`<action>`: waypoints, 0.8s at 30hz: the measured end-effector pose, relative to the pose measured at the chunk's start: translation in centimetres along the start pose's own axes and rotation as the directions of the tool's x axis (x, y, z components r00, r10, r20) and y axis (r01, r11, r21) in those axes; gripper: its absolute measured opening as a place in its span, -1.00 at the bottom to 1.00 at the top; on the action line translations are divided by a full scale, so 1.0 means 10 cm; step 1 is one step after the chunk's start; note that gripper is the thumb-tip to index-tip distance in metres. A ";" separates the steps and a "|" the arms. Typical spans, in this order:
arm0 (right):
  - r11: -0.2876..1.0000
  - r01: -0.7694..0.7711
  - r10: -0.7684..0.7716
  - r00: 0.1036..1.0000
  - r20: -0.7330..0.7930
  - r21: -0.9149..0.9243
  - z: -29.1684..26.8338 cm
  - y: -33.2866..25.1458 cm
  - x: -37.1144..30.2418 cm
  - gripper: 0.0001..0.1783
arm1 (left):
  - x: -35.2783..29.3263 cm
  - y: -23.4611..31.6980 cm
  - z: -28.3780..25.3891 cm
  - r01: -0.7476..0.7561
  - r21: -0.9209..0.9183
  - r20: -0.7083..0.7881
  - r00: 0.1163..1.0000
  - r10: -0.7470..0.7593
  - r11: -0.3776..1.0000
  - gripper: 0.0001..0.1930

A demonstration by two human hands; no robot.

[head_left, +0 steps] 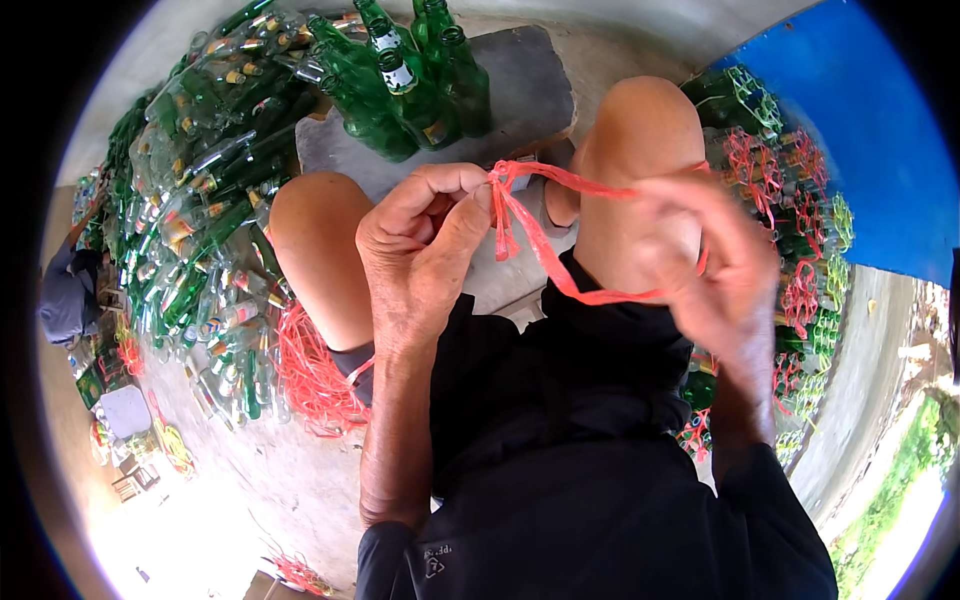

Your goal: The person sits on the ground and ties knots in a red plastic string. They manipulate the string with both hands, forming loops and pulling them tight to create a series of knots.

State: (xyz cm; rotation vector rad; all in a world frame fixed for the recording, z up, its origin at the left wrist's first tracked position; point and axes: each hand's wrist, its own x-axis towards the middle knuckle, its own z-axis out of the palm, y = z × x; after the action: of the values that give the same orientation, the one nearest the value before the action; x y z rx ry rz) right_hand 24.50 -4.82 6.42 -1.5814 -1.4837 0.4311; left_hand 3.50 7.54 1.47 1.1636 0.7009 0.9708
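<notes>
The left hand [425, 245] pinches the red ribbon [600, 297] by its bunched end; best held firm, so the right hand [715, 265] (blurred, grip unclear) can draw the loop between them evenly.

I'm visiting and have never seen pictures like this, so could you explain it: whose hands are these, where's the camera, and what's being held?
There's no robot here, just a person working bare-handed. The camera sits on their head, looking down; its very wide lens bends straight edges. The left hand pinches a red strip that forms a loop. The right hand is at the loop's other side, too blurred to show its grip. In front, green bottles stand on a grey slab. To the left is a big bottle heap.
</notes>
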 end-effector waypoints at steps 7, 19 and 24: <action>0.826 -0.378 0.254 0.912 0.322 0.419 0.49 -0.07 -0.01 -0.82 | -0.06 0.02 0.06 0.037 0.056 0.034 0.999 -0.038 0.998 -0.93; 0.699 -0.535 0.403 0.843 0.356 0.475 0.27 -0.05 0.21 -0.79 | -0.15 -0.05 0.05 0.043 0.047 0.066 0.997 -0.046 0.998 -0.96; 0.740 -0.471 0.367 0.881 0.300 0.481 0.30 0.03 0.24 -0.76 | -0.18 -0.07 0.05 0.061 0.051 0.083 0.994 -0.065 0.997 -0.96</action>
State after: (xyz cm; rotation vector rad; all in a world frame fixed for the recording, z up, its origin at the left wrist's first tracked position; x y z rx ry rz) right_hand 22.89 -1.51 5.32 -1.4163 -0.9787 1.1876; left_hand 3.35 5.61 0.87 1.2105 0.6924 0.8510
